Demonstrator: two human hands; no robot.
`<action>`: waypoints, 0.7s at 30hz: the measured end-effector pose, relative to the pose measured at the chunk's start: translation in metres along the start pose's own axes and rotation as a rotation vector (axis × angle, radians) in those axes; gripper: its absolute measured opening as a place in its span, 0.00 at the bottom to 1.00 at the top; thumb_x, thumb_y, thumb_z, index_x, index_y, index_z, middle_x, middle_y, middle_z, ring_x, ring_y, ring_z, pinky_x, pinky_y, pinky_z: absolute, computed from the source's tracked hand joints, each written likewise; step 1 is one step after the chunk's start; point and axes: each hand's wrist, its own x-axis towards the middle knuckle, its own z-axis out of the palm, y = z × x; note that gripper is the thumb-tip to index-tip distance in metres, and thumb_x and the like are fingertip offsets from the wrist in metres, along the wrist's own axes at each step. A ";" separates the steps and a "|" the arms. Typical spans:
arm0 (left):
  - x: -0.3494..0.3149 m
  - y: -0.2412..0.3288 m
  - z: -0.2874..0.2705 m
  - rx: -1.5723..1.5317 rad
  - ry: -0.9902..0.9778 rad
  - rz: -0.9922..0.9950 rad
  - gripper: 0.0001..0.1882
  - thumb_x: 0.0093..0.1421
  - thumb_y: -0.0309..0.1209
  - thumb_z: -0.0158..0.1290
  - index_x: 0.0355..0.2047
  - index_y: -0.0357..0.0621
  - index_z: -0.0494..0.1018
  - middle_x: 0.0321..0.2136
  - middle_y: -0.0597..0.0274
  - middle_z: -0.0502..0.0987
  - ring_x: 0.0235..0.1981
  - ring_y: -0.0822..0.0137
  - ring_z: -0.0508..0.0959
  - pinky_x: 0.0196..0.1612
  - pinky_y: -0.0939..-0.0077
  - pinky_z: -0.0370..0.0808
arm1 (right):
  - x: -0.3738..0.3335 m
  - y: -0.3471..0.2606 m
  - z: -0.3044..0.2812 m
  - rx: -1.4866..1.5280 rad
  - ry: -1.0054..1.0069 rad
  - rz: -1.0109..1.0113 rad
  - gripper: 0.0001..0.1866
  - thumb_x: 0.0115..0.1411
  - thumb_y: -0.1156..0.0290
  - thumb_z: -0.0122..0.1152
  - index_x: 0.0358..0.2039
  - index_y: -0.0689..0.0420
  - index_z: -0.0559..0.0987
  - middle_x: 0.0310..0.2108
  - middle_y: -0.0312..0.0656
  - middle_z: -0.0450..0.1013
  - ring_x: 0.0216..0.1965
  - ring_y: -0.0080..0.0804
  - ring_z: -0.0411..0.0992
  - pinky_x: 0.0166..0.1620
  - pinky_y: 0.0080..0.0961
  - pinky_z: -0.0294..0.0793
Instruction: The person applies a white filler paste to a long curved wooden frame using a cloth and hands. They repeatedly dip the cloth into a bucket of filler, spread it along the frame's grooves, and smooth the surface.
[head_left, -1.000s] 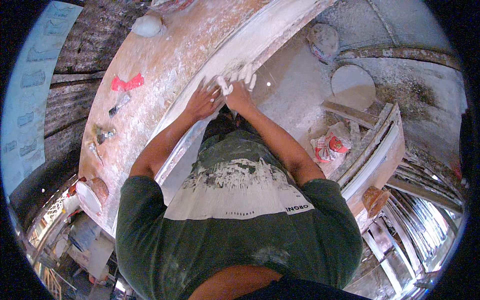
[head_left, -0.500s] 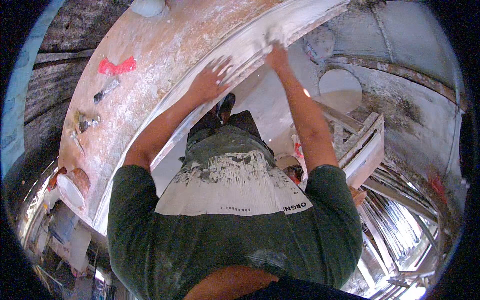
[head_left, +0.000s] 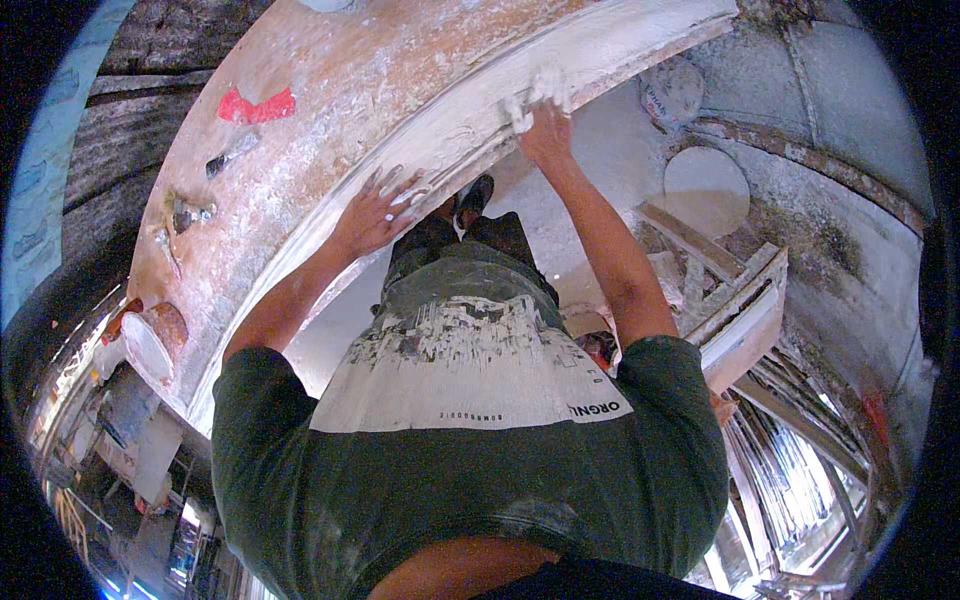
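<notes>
A long white plaster moulding (head_left: 600, 50) runs along the front edge of a plaster-stained workbench (head_left: 330, 110). My left hand (head_left: 378, 212) lies flat on the moulding with its fingers spread. Farther to the right, my right hand (head_left: 542, 120) presses a lump of wet white plaster (head_left: 530, 95) against the moulding. Both hands are smeared with plaster.
On the bench lie a red scrap (head_left: 255, 105), a small metal tool (head_left: 232, 155) and a bowl (head_left: 150, 340) near its end. Round plaster discs (head_left: 705, 190) and stacked wooden boards and mouldings (head_left: 745, 300) sit on the floor to the right.
My right hand has slid to the right along the moulding, away from my left hand, which has stayed flat on it. My view has shifted along the bench too.
</notes>
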 end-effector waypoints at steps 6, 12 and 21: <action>0.018 -0.001 0.013 0.096 0.054 0.056 0.23 0.64 0.45 0.37 0.57 0.56 0.63 0.64 0.71 0.51 0.65 0.66 0.51 0.67 0.58 0.41 | -0.049 -0.079 -0.005 0.292 -0.492 -0.297 0.25 0.56 0.52 0.48 0.46 0.58 0.72 0.50 0.55 0.66 0.53 0.52 0.63 0.56 0.45 0.60; 0.110 -0.003 0.015 0.172 0.236 0.122 0.22 0.63 0.45 0.38 0.55 0.59 0.65 0.63 0.73 0.53 0.64 0.70 0.51 0.67 0.59 0.39 | -0.051 0.015 0.013 0.381 0.118 0.058 0.25 0.52 0.66 0.55 0.52 0.60 0.69 0.55 0.58 0.61 0.58 0.59 0.57 0.61 0.47 0.53; 0.247 0.000 0.006 0.076 0.203 0.061 0.24 0.64 0.47 0.36 0.58 0.56 0.63 0.65 0.68 0.48 0.65 0.59 0.50 0.65 0.58 0.47 | -0.048 0.031 -0.011 0.469 0.054 0.309 0.25 0.52 0.61 0.56 0.49 0.61 0.70 0.53 0.60 0.63 0.57 0.57 0.59 0.60 0.47 0.55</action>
